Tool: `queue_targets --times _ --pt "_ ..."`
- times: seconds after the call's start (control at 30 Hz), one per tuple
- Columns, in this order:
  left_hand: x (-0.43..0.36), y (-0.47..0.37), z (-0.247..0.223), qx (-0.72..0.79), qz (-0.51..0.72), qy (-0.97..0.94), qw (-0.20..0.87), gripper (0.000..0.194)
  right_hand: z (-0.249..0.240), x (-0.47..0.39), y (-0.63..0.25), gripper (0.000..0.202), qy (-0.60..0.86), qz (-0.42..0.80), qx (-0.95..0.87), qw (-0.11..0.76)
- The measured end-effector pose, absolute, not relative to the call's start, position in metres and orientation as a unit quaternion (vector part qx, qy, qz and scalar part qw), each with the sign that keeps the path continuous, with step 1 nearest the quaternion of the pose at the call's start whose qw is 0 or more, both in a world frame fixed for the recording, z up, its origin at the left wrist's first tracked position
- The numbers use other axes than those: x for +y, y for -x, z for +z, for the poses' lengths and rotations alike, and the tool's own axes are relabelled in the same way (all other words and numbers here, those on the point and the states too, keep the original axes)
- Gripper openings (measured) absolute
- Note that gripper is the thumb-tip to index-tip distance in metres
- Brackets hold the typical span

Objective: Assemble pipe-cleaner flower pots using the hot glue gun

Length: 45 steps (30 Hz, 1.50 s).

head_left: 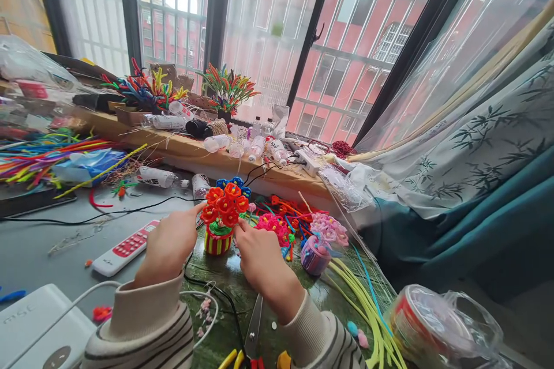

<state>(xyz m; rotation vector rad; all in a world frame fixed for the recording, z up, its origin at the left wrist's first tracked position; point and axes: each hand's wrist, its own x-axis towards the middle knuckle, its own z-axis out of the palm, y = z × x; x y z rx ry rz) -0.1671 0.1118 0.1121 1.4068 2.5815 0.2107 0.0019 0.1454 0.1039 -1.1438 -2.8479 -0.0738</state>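
A small pot (218,242) striped in red and yellow stands on the dark green mat, holding a bunch of orange-red pipe-cleaner flowers (225,206). My left hand (172,239) reaches in from the left, its forefinger at the outer petals and its other fingers mostly hidden behind the hand. On the opposite side, my right hand (262,253) has thumb and forefinger pinched together at the lower petals. Blue flowers (236,184) show behind the orange-red ones. Pink flowers (274,228) lie to the right, near a lilac pot (315,256) with pale pink flowers (329,228).
Scissors (253,331) lie between my forearms. A white remote (125,249) and a white box (38,328) are at left. Yellow-green pipe cleaners (366,305) and a round tub (433,323) are at right. Bottles (257,147) crowd the window ledge. A black cable (108,213) crosses the table.
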Motion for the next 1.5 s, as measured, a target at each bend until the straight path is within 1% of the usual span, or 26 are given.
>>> queue_targets --times 0.33,0.43,0.6,0.83,0.9,0.97,1.03,1.1,1.17,1.23,1.33,1.5 --pt "0.111 0.170 0.111 0.862 0.082 -0.486 0.118 0.067 0.109 0.145 0.010 0.046 0.400 -0.034 -0.916 0.001" --pt "0.111 0.169 0.112 0.862 0.078 -0.488 0.113 0.063 0.110 0.144 0.011 0.047 0.398 -0.035 -0.917 0.000" --pt "0.112 0.168 0.112 0.864 0.074 -0.485 0.113 0.061 0.107 0.143 0.010 0.043 0.403 -0.033 -0.914 -0.005" --pt "0.110 0.164 0.117 0.860 0.074 -0.494 0.106 0.058 0.109 0.143 0.010 0.048 0.400 -0.030 -0.916 0.012" --pt "0.108 0.163 0.118 0.860 0.077 -0.495 0.101 0.059 0.108 0.139 0.009 0.045 0.395 -0.026 -0.918 0.025" --pt "0.107 0.164 0.119 0.863 0.076 -0.492 0.092 0.059 0.104 0.134 0.008 0.035 0.392 -0.020 -0.919 0.044" --pt "0.106 0.164 0.119 0.865 0.070 -0.489 0.084 0.051 0.095 0.128 0.007 0.025 0.403 0.016 -0.912 0.074" --pt "0.106 0.164 0.118 0.869 0.057 -0.486 0.081 0.036 0.081 0.123 0.007 0.023 0.430 0.075 -0.893 0.104" --pt "0.106 0.163 0.118 0.871 0.044 -0.482 0.083 0.027 0.065 0.122 0.006 0.024 0.448 0.108 -0.880 0.120" --pt "0.106 0.162 0.119 0.874 0.031 -0.477 0.085 0.026 0.049 0.123 0.006 0.028 0.453 0.126 -0.871 0.142" --pt "0.105 0.161 0.122 0.877 0.016 -0.473 0.088 0.024 0.027 0.129 0.011 0.047 0.466 0.149 -0.853 0.183" --pt "0.099 0.158 0.130 0.877 0.018 -0.471 0.091 0.025 0.009 0.147 0.036 0.069 0.494 0.197 -0.807 0.258"
